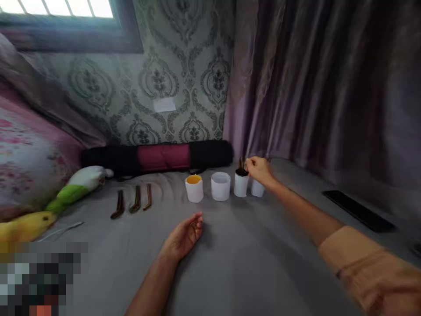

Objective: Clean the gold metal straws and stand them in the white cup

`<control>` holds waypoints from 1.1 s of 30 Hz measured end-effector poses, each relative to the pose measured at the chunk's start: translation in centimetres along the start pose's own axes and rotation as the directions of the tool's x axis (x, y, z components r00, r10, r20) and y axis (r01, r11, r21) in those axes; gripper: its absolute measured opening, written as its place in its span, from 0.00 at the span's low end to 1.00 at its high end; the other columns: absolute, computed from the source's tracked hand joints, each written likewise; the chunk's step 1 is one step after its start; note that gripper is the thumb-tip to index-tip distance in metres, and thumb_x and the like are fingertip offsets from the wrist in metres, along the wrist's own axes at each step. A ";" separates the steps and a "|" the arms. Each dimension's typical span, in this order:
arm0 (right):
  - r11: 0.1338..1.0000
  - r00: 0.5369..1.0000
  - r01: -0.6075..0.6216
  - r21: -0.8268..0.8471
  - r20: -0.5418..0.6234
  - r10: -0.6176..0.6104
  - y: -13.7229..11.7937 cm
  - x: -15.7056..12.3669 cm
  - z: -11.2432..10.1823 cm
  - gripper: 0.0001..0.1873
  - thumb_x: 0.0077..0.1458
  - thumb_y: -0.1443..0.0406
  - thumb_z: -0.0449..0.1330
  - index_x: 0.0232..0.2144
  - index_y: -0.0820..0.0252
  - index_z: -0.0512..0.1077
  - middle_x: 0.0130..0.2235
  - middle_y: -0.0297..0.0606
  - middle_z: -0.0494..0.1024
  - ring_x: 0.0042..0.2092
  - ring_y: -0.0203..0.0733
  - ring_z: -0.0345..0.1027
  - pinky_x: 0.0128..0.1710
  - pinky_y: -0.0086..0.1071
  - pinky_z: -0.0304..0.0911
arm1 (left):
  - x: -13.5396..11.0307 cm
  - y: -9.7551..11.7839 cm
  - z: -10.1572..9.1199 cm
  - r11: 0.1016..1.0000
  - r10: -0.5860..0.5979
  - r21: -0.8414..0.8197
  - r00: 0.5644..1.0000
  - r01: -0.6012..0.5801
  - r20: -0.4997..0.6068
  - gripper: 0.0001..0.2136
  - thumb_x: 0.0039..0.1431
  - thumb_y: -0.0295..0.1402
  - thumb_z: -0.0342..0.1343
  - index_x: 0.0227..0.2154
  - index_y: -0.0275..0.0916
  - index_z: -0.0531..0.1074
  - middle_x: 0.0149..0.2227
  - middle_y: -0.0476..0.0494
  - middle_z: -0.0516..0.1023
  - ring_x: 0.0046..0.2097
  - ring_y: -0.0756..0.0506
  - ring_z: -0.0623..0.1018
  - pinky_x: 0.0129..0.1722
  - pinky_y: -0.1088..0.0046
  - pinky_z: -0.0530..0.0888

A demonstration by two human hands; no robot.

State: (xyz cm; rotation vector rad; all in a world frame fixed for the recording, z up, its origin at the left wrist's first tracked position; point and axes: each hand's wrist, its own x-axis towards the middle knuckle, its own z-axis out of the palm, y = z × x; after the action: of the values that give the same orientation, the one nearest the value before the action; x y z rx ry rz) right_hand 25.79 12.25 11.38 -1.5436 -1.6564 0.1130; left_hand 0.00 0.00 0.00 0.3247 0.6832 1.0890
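Observation:
My right hand (pixel 259 169) is closed in a pinch at the rim of a white cup (pixel 240 187) with a dark inside. Thin brown sticks (pixel 241 163) stand up out of that cup beside my fingertips; whatever is in the pinch is too small to make out. Partly behind my right wrist is another white cup (pixel 257 188). My left hand (pixel 186 237) rests palm inward above the grey sheet, fingers loosely curled, holding nothing. Beyond it stand a wide white cup (pixel 220 188) and a white cup with an orange-yellow inside (pixel 194 190).
Three brown, glossy pieces with bent lower ends (pixel 135 199) lie on the grey sheet (pixel 237 263) at left. Behind them is a long black and maroon roll (pixel 163 157). Plush toys (pixel 77 188) lie far left, a flat black object (pixel 358 210) at right, near the curtain (pixel 296 87).

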 end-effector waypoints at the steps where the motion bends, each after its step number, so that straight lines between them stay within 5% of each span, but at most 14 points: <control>1: 1.000 1.000 0.002 0.011 0.009 -0.002 -0.2 -0.4 0.0 0.15 0.51 0.63 0.47 0.23 0.64 0.70 0.24 0.39 0.74 0.21 0.32 0.65 0.23 0.25 0.55 | 0.0 0.0 0.0 1.000 -0.002 0.000 1.000 0.002 0.002 0.08 0.52 0.23 0.51 0.36 0.29 0.67 0.28 0.45 0.69 0.26 0.56 0.69 0.23 0.82 0.68; 14: 0.963 0.975 -0.138 0.233 0.202 0.091 -2.0 -5.4 1.7 0.16 0.53 0.59 0.46 0.28 0.64 0.69 0.22 0.35 0.72 0.18 0.29 0.63 0.15 0.21 0.53 | 0.0 -0.1 0.0 1.000 0.001 -0.013 1.000 0.000 0.019 0.07 0.52 0.23 0.50 0.36 0.30 0.67 0.28 0.45 0.70 0.26 0.55 0.69 0.22 0.82 0.68; 33: 0.982 0.950 -0.031 0.184 0.311 -0.028 -3.0 -10.8 8.5 0.19 0.55 0.61 0.44 0.24 0.62 0.70 0.23 0.38 0.74 0.22 0.32 0.64 0.23 0.24 0.53 | 0.0 -0.2 0.0 0.999 -0.006 -0.033 1.000 0.007 0.031 0.05 0.53 0.24 0.49 0.33 0.30 0.67 0.28 0.44 0.71 0.25 0.55 0.70 0.23 0.82 0.69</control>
State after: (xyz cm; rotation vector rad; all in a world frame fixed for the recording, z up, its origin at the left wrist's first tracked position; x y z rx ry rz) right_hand 16.91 6.19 2.25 -1.4373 -1.8295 0.5242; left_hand 0.11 -0.05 -0.12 0.3100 0.6382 1.0860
